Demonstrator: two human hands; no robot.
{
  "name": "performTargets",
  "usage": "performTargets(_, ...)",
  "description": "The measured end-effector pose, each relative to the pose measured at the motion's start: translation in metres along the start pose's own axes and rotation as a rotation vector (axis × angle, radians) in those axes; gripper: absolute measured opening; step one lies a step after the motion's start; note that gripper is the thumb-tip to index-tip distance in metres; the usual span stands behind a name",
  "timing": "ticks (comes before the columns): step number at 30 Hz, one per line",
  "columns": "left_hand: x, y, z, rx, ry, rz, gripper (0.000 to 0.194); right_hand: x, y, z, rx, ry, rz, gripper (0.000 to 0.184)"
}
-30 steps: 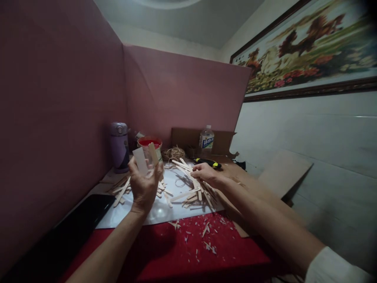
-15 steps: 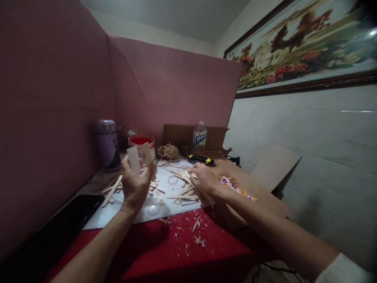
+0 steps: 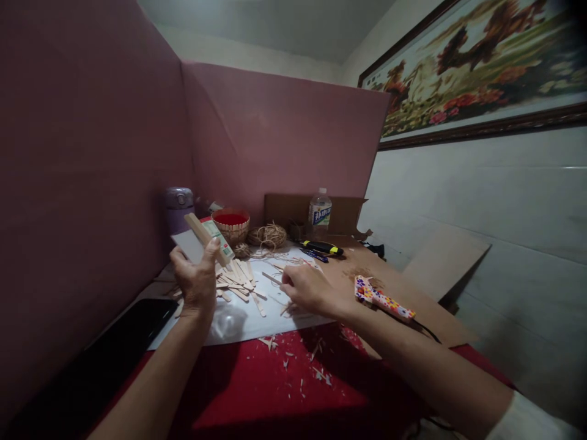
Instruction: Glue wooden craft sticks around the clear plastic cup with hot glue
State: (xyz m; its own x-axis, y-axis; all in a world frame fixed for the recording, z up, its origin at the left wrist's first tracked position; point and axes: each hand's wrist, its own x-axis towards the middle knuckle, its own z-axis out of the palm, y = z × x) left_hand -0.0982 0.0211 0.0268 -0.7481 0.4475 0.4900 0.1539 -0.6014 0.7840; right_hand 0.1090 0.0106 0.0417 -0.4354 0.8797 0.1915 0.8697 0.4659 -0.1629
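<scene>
My left hand [image 3: 195, 287] is raised over the left of the white sheet, its fingers and thumb closed around a small box [image 3: 220, 235] with a white side and a green-printed side. A flat wooden craft stick [image 3: 200, 233] lies along the box's edge; whether it is glued there I cannot tell. Low over the sheet, my right hand [image 3: 306, 288] pinches another craft stick [image 3: 271, 278] that points left. Loose craft sticks [image 3: 238, 280] lie in a pile between the hands. More sticks are partly hidden under my right hand.
A flower-patterned glue gun [image 3: 383, 299] lies on cardboard to the right. Behind stand a stick-sided bowl [image 3: 235, 231], a twine ball [image 3: 270, 235], a bottle [image 3: 320, 214] and a purple flask [image 3: 177, 205]. A yellow-black cutter [image 3: 323, 247] and a black phone [image 3: 137, 321] lie nearby.
My left hand has tilted the box, so its green-printed side now shows. My right hand has come up from the stick pile with a craft stick. The view has shifted slightly left.
</scene>
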Motion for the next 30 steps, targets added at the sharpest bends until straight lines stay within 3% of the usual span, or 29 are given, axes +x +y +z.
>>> performTargets(4, -0.001, 0.0, 0.0, -0.034, -0.008, 0.017, 0.048, 0.02, -0.033, 0.016, 0.014, -0.053, 0.035, 0.022)
performTargets(9, -0.003, 0.007, -0.001, -0.027, -0.004, 0.042, 0.047, 0.028, -0.079, 0.038, 0.082, -0.07, -0.021, 0.029)
performTargets(12, -0.004, 0.01, -0.003, 0.02, -0.009, 0.046, 0.047, 0.035, -0.09, 0.039, 0.127, -0.066, -0.059, 0.03)
performTargets(16, -0.004, 0.012, -0.003, 0.01, 0.002, 0.047, 0.047, 0.039, -0.071, 0.032, 0.134, -0.039, -0.045, 0.031)
performTargets(20, -0.009, 0.013, 0.0, -0.024, -0.024, 0.019, 0.047, 0.022, -0.052, 0.033, 0.114, -0.074, -0.025, 0.025)
performTargets(25, -0.018, 0.01, 0.004, 0.084, -0.169, -0.066, 0.05, 0.003, -0.055, 0.04, 0.207, -0.045, -0.105, 0.023)
performTargets(27, -0.02, 0.005, 0.004, 0.097, -0.222, -0.115, 0.053, 0.003, -0.046, 0.035, 0.226, 0.012, -0.053, 0.019)
performTargets(30, -0.022, -0.004, 0.004, 0.092, -0.343, -0.236, 0.056, 0.009, -0.015, 0.019, 0.273, 0.143, 0.076, 0.013)
